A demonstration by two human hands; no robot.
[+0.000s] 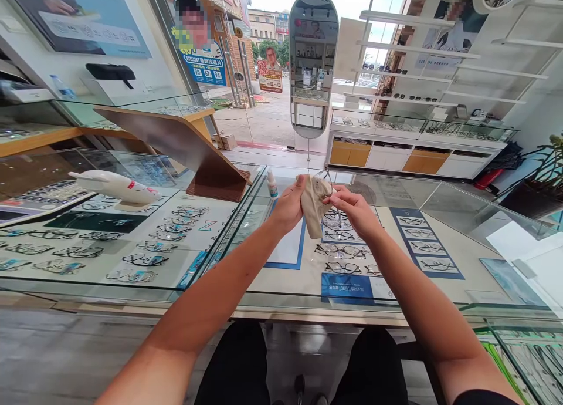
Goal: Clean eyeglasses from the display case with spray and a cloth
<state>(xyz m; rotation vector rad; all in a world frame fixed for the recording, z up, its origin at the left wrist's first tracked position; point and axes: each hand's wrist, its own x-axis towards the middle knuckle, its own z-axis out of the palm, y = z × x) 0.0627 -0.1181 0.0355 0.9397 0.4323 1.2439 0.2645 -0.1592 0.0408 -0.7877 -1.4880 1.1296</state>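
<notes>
A beige cleaning cloth point(313, 214) hangs from my left hand point(289, 206), whose fingers are closed on it above the glass counter. Partly wrapped in the cloth is a pair of thin-rimmed eyeglasses point(328, 181); most of the frame is hidden. My right hand point(354, 210) pinches the eyeglasses at the cloth's right edge, thumb and fingertips together. Just left of the hands, a small white spray bottle point(272, 185) stands upright on the counter top.
Under the glass of the counter point(281, 287) lie several rows of eyeglasses point(341, 251). An oval mirror point(313, 64) stands behind the hands. To the left are a slanted wooden stand point(176, 135) and a white figurine point(116, 186). A potted plant point(541, 182) is at right.
</notes>
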